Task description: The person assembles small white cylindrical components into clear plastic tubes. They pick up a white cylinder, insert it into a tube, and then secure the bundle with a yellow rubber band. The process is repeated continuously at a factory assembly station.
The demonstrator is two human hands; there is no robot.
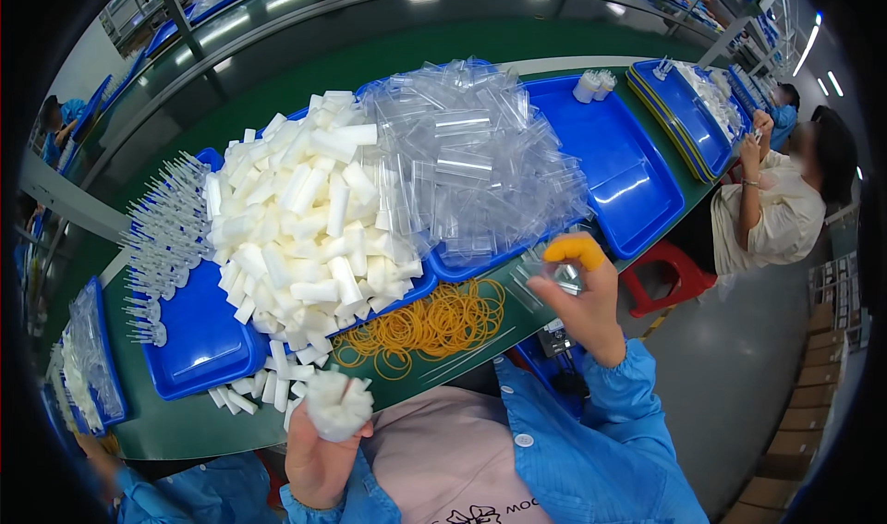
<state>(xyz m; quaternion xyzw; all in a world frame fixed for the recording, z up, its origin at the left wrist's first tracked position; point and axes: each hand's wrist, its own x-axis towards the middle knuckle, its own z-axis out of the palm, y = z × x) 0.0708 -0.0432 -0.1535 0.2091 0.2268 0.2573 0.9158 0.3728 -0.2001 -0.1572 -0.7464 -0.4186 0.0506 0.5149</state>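
My left hand [319, 464] is closed around a bunch of white foam pieces [338, 406], near the table's front edge. Over the edge farther right, my right hand [596, 307] has its thumb and fingers curled round a clear plastic piece [564, 279]; yellow finger cots cover a finger or two. More clear pieces [525, 282] lie beside and under that hand, partly hidden. Between my hands sits a heap of yellow rubber bands [427, 328]. Behind it rise a large pile of white foam strips [296, 191] and a pile of clear plastic sleeves [480, 154].
Thin stemmed plastic parts [171, 224] stand bunched at the left by a blue tray [199, 339]. Loose foam strips [270, 387] lie before the foam pile. Another blue tray [628, 177] holds a few white bundles [593, 85]. A co-worker [776, 201] sits right, near a red stool [661, 279].
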